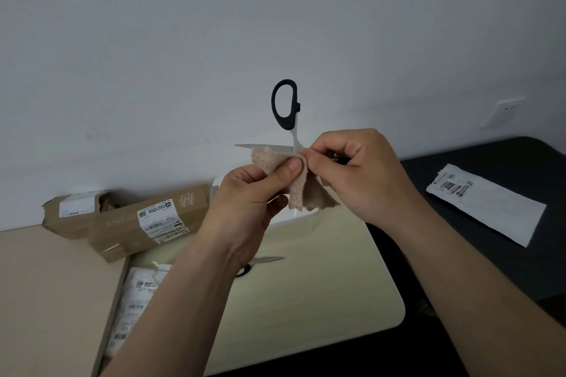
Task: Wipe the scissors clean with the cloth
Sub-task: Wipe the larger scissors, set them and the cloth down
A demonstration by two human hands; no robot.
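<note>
Entry, head view, watching remotely.

A grey-white wall (153, 40) fills the upper half. Below it is a pale cream tabletop (306, 300), and a black surface (490, 269) adjoins it on the right. Two brown cardboard boxes (128, 223) with shipping labels lie at the left, against the wall. A white labelled mailer (490, 208) lies flat on the black surface.

Both hands are raised above the cream tabletop, at mid-frame. The left hand (245, 202) pinches the cloth (300, 190), with the thumb pressed flat on top and the fingers curled behind. The right hand (358, 171) has its fingers curled round the scissors (286, 104) close to the pivot. Its thumb and forefinger tips meet at the cloth's fold. Something dark shows inside the curl; I cannot tell what.

The cloth is pinkish-beige, folded over the scissors near the pivot, with its loose corners hanging down.

The scissors are held in the air between the hands, spread open. One black handle loop stands upright above the hands, and one blade points left, just above the cloth's upper edge.

A second pair of scissors (266, 261) lies on the cream tabletop, partly hidden under the left wrist.

A wall socket (502, 112) sits at the far right.
</note>
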